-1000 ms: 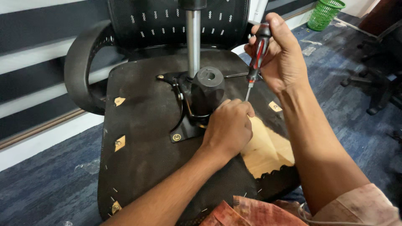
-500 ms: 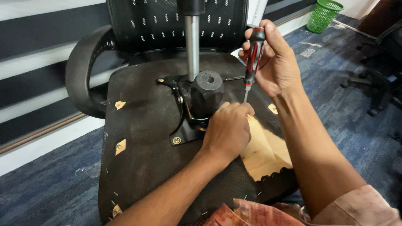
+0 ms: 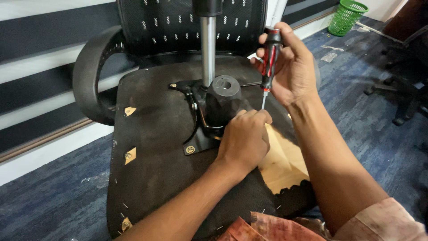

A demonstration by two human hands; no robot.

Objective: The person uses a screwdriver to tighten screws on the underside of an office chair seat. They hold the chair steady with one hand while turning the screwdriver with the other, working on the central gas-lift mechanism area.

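Note:
An office chair lies overturned, the black underside of its seat [image 3: 156, 143] facing me. A black metal mechanism plate [image 3: 209, 129] with a dark knob [image 3: 224, 99] and a silver gas cylinder [image 3: 207, 49] is bolted to it. My right hand [image 3: 292, 67] grips a red-and-black screwdriver [image 3: 269, 58] upright, tip pointing down near the plate's right side. My left hand [image 3: 245, 138] rests on the plate's right corner, fingers curled around something small at the screwdriver's tip; what it is stays hidden.
The chair's armrest [image 3: 89, 76] curves at the left, its mesh back [image 3: 169, 27] behind. Bare wood [image 3: 281, 165] shows where the seat cover is torn. A green mesh bin [image 3: 347, 15] stands far right, another chair base [image 3: 401, 89] at right, on blue carpet.
My right hand has lowered the screwdriver toward my left hand's fingertips and turned it more upright. My left hand stayed on the plate.

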